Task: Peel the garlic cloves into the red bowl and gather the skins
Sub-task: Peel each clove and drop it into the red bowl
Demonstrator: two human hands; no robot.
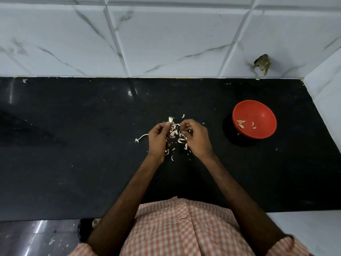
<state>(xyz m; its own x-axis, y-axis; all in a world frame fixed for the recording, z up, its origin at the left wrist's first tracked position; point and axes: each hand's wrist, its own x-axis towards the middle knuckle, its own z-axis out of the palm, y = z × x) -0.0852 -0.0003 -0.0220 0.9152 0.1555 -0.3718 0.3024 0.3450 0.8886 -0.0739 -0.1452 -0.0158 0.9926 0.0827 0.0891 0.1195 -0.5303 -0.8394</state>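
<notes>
pinching small white garlic clove in left hand; right hand curled, hold unclear. round red plastic bowl lies right, nearer right hand; papery skins between hands on black table.

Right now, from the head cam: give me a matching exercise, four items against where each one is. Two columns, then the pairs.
Things:
1. red bowl
2. peeled cloves
3. garlic skins
4. garlic clove

Places:
A. pinched at the fingertips of the left hand
B. heaped on the counter between the left hand and the right hand
C. inside the bowl
D. on the right part of the counter, near the wall corner

Pairs: 1-D, 2-C, 3-B, 4-A
</notes>
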